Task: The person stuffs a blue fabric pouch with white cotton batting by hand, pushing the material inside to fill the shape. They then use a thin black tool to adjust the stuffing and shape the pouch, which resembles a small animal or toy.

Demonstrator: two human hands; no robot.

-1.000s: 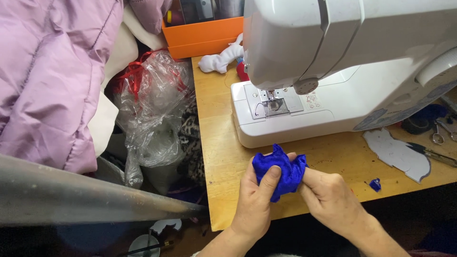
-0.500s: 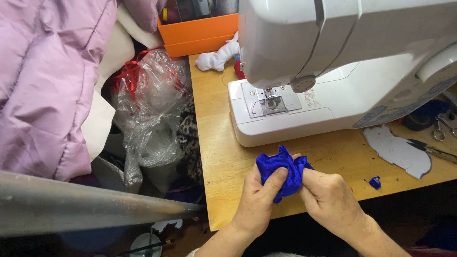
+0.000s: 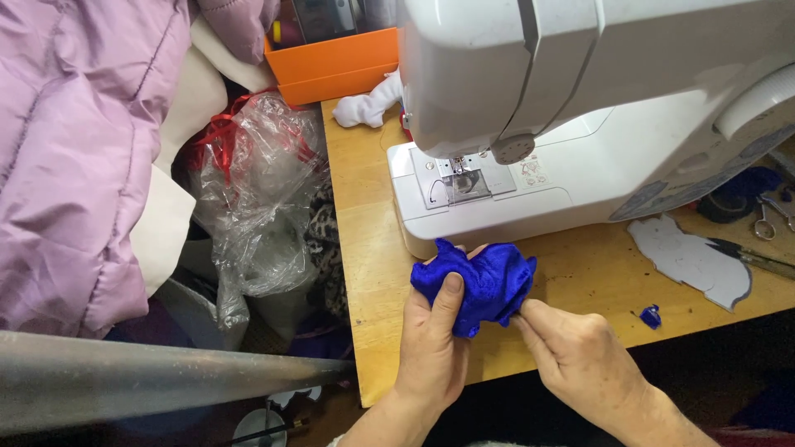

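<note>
Blue cloth (image 3: pixel 480 281) is sitting bunched at the table (image 3: pixel 364 215) edge just before the machine (image 3: pixel 580 124), long axis roughly left-right, and we're pinching it with left hand (image 3: pixel 432 348) thumb on top and right hand (image 3: pixel 580 356) fingertips closed on its corner, risking it slipping floorward.

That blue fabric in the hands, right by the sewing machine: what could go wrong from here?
The blue fabric is bunched between the left hand and right hand, so it might get stitched with a fold caught in it. The fingers are close to the sewing machine and its needle area; they could get pricked if they stray under it. The scissors and the small blue scrap lie near the table's edge and could be knocked off.
</note>
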